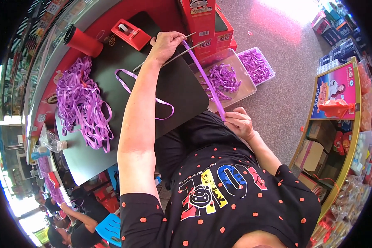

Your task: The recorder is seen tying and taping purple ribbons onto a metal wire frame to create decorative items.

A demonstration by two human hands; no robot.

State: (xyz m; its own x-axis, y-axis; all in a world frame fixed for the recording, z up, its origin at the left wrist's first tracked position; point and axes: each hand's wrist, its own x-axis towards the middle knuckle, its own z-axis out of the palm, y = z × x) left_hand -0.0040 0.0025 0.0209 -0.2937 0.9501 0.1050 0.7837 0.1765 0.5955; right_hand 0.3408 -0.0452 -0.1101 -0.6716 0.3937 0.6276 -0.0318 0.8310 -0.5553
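Observation:
A purple ribbon (203, 76) is stretched taut between my two hands. At the table's far edge, my left hand (166, 47) pinches its upper end. My right hand (238, 123) grips the lower end, off the table's near right corner. Beside my left hand, a thin metal rod (186, 53) passes behind the wrist; a second thin tip shows at the fingertips, and whether they are one tool I cannot tell. A loose length of ribbon (165, 103) runs under my left forearm. To the left lies a big tangled heap of purple ribbons (84, 107) on the dark table (182, 84).
Right of the table stand an open clear bin (248, 88) and a smaller white tub (272, 74), both holding purple ribbon pieces. Red boxes (202, 29) rise behind them. A red tape dispenser (131, 34) and red cup (83, 41) sit at the back. A person (84, 219) is at lower left.

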